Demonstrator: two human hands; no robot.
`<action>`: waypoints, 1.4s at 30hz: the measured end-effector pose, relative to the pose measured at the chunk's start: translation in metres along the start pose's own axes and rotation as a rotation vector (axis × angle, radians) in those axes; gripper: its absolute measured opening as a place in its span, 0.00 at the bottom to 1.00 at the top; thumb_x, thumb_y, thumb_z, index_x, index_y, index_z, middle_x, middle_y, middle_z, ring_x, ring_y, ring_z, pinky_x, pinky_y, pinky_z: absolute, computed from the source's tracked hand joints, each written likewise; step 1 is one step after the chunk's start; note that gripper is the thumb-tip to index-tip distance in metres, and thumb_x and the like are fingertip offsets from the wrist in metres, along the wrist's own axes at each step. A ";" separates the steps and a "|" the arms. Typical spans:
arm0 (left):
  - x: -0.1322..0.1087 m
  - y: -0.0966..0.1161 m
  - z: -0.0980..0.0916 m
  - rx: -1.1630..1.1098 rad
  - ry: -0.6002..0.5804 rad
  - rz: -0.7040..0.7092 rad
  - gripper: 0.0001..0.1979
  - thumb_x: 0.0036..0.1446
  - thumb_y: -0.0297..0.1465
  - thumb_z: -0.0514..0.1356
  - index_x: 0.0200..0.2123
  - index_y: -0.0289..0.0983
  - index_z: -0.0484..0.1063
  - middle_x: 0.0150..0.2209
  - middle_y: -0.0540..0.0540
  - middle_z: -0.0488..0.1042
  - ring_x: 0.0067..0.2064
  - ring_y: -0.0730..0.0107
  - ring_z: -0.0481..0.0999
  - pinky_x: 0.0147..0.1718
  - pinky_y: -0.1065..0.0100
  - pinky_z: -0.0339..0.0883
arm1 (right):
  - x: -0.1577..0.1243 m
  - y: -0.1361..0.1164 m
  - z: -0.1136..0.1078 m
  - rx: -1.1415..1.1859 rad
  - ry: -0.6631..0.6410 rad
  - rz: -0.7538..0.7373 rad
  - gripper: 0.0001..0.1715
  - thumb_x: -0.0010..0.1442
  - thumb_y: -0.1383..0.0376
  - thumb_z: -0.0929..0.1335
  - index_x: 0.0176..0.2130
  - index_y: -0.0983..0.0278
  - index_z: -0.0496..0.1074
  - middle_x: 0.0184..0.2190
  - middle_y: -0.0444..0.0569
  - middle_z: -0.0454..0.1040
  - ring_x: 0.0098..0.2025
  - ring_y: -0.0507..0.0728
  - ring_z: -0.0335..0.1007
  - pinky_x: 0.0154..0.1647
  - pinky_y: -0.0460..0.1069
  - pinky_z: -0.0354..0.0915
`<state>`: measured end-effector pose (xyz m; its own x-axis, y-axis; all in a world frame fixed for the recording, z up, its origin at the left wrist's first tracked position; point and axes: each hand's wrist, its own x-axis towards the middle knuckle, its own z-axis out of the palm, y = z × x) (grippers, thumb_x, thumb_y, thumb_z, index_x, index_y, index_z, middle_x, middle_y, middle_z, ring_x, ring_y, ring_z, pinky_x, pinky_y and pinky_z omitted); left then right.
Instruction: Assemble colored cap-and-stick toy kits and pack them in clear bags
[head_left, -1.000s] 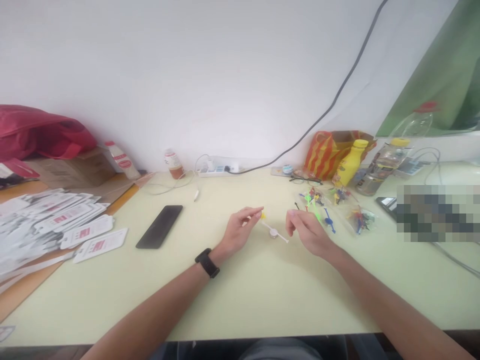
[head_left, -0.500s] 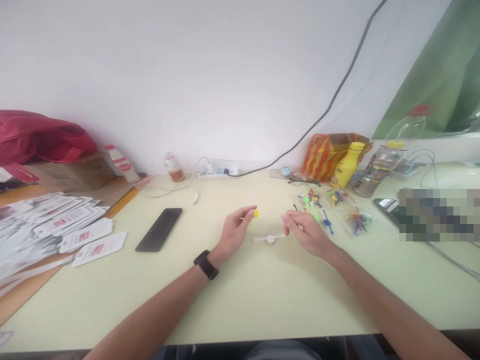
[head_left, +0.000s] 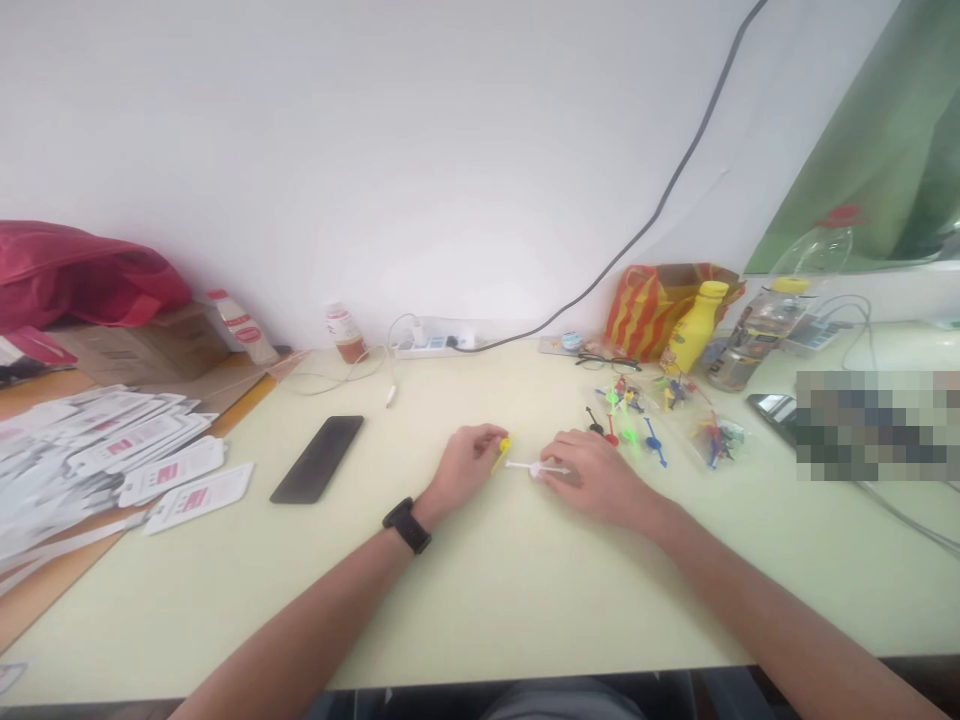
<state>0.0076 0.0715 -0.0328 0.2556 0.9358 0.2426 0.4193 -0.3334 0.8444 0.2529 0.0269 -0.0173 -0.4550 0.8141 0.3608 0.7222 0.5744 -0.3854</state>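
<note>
Between the fingertips of my left hand [head_left: 463,472] is a small yellow plastic arrow spinner [head_left: 504,447], its shaft pointing down toward the table. My right hand [head_left: 604,478] has its thumb and fingers closed around the round middle of a white arrow spinner [head_left: 519,464], which lies nearly level at the tabletop. To the right of that hand lie loose spinners: a black one [head_left: 595,425], a red one [head_left: 611,437], a green one [head_left: 630,434] and a blue one [head_left: 655,443].
Clear bags of colored spinners [head_left: 716,438] lie at the right, before a yellow bottle [head_left: 694,328] and a striped bag [head_left: 634,310]. Eyeglasses [head_left: 609,362] rest near the wall. A black phone [head_left: 318,459] and piled white badge cards [head_left: 174,470] are at the left.
My right hand has lowered and closed on the white spinner, which was lying on the table. My left hand has moved slightly down and left, and the yellow spinner has tilted.
</note>
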 end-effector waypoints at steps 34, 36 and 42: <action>-0.023 0.016 -0.002 0.222 -0.261 0.300 0.40 0.59 0.46 0.69 0.70 0.45 0.60 0.61 0.37 0.70 0.61 0.48 0.70 0.61 0.49 0.66 | -0.011 0.001 -0.016 0.233 -0.121 0.171 0.35 0.70 0.49 0.65 0.70 0.53 0.55 0.66 0.55 0.63 0.69 0.64 0.59 0.67 0.62 0.63; -0.023 0.019 -0.002 0.243 -0.267 0.320 0.38 0.59 0.45 0.69 0.68 0.44 0.62 0.59 0.38 0.70 0.60 0.49 0.71 0.60 0.50 0.67 | -0.014 0.002 -0.012 0.272 -0.191 0.186 0.45 0.66 0.45 0.68 0.73 0.53 0.51 0.69 0.56 0.58 0.68 0.65 0.60 0.66 0.62 0.65; -0.022 0.026 -0.004 0.329 -0.209 0.353 0.28 0.53 0.43 0.72 0.54 0.40 0.72 0.59 0.36 0.69 0.62 0.44 0.68 0.59 0.49 0.66 | -0.011 -0.006 0.011 0.503 -0.225 0.135 0.49 0.64 0.52 0.72 0.73 0.53 0.49 0.71 0.57 0.56 0.68 0.65 0.61 0.66 0.62 0.66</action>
<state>0.0095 0.0423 -0.0145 0.5846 0.7287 0.3568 0.5190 -0.6739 0.5259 0.2482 0.0158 -0.0284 -0.5152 0.8498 0.1114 0.4699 0.3888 -0.7925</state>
